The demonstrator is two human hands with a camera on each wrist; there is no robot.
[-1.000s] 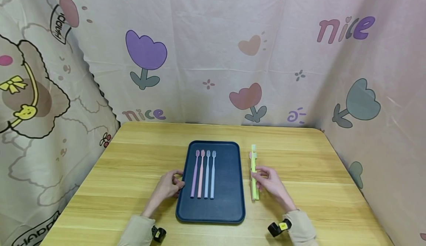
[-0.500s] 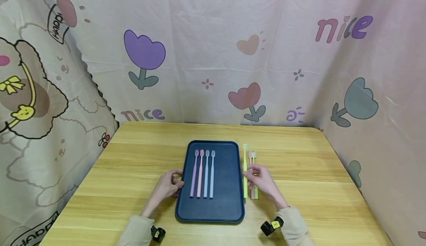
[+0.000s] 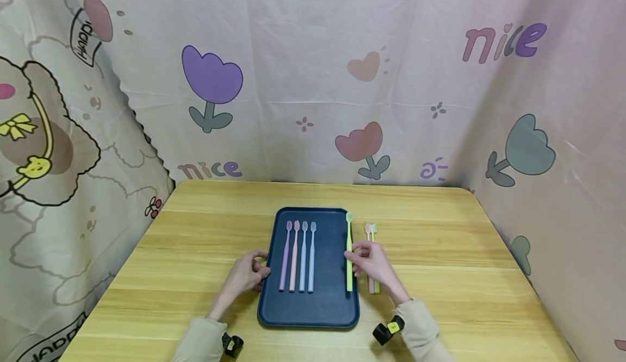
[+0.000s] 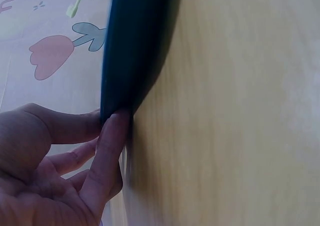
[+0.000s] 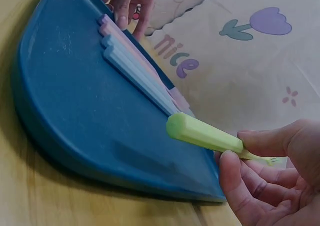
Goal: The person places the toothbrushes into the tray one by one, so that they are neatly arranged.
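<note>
Between thumb and fingers my right hand pinches a yellow-green toothbrush, head pointing away. It hangs above the right side of a dark blue tray; its shadow falls on the tray in the right wrist view. My left hand grips the tray's left rim, thumb and fingertips pinching the edge in the left wrist view. Side by side on the tray lie a purple toothbrush, a pink toothbrush and two light blue toothbrushes, heads at the far end.
Right of the tray, partly behind my right hand, a pink toothbrush and a green toothbrush lie together on the wooden table. A printed curtain hangs behind and at both sides of the table.
My right hand has moved left with the yellow-green toothbrush, from over the two toothbrushes on the table to over the tray's right side. My left hand stays on the rim.
</note>
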